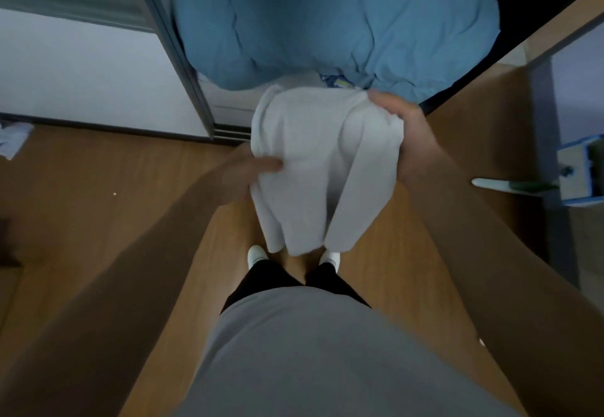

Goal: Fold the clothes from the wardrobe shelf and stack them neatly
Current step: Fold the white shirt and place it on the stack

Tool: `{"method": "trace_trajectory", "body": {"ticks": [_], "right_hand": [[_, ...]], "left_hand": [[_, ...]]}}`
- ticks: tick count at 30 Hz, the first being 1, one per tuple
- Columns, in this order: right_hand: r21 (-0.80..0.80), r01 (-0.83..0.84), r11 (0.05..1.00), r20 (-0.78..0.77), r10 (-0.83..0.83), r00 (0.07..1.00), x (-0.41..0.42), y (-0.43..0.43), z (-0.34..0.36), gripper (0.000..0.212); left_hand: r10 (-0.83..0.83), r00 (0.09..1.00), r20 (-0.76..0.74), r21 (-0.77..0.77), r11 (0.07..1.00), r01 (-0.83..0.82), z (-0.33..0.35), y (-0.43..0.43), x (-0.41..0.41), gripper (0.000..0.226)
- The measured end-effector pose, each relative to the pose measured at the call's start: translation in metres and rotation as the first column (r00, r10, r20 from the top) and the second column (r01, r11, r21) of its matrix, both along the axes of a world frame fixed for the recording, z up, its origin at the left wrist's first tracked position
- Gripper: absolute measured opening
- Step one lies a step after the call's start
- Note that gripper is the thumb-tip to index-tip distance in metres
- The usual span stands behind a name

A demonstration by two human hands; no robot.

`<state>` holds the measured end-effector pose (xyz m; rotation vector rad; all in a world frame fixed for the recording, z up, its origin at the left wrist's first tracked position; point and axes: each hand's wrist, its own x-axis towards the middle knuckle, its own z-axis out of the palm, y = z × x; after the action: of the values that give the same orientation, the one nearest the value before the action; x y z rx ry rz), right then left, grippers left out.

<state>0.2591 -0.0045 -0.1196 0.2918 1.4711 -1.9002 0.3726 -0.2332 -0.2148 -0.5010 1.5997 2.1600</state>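
- Gripping the white garment [323,161] at both upper sides, with left hand [250,166] pinching its edge and right hand [402,122] curled round its corner.
- Held in the air over the wooden floor [98,188], near the blue bedding [327,24], probably to hang straight for folding.

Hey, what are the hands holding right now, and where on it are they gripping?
A white garment, held by both hands: the left hand pinches its left edge, the right hand grips its upper right corner; the rest hangs down.
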Motion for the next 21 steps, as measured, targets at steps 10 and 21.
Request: {"method": "trace_trajectory", "body": {"ticks": [10,21], "right_hand": [[0.284,-0.199,0.938,-0.068,0.227,0.972,0.026,-0.032,-0.062,0.027],[0.311,0.003,0.951,-0.329,0.105,0.939,-0.033,-0.086,0.002,0.045]], "left_hand": [[0.356,0.9,0.253,-0.034,0.933,-0.359,0.022,-0.043,-0.024,0.038],[0.379,0.914,-0.144,-0.293,0.866,-0.406,0.074,-0.118,-0.061,0.072]]}}
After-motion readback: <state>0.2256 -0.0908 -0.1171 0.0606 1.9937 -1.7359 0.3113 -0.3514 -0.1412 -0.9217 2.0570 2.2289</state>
